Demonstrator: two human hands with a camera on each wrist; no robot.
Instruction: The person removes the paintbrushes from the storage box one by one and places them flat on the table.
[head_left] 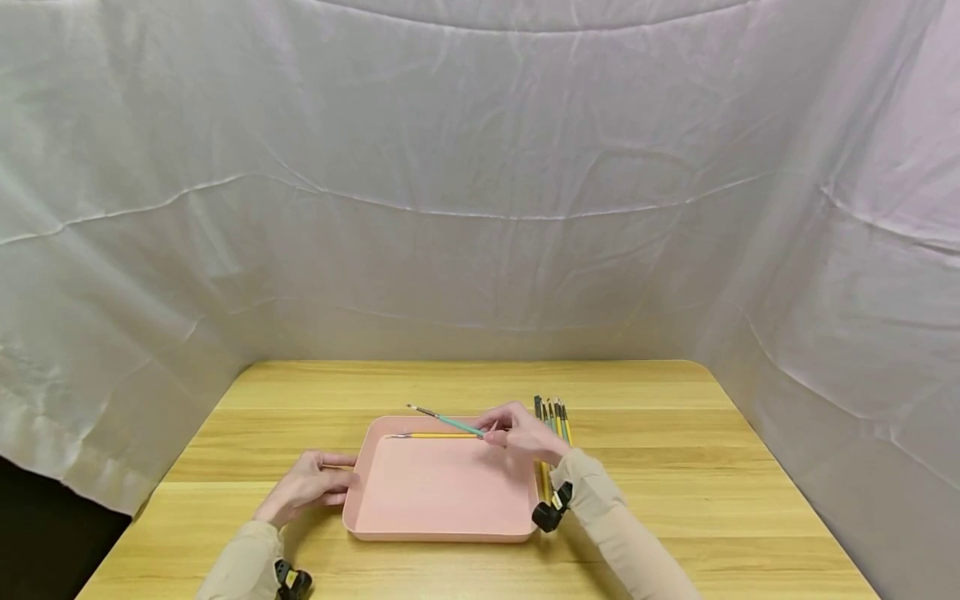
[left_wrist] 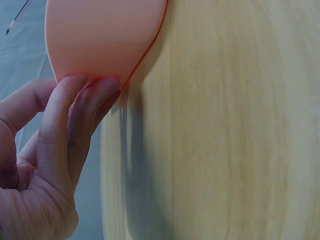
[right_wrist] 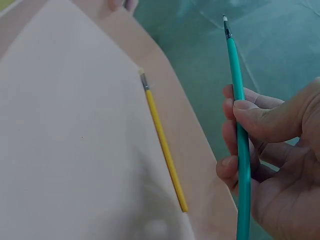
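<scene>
A pink tray [head_left: 442, 500] lies on the wooden table. One yellow-handled paintbrush [head_left: 433, 435] lies inside it along the far wall, also seen in the right wrist view as the yellow paintbrush [right_wrist: 164, 149]. My right hand [head_left: 517, 432] pinches a teal-handled paintbrush [head_left: 447, 419] above the tray's far right corner, its tip pointing left; thumb and fingers close on the teal paintbrush [right_wrist: 239, 135]. My left hand [head_left: 307, 487] grips the tray's left rim, with fingertips [left_wrist: 85, 100] pressed on the tray wall [left_wrist: 100, 35].
Several more paintbrushes [head_left: 553, 417] lie side by side on the table just right of the tray. White cloth walls surround the table [head_left: 675, 467] on three sides.
</scene>
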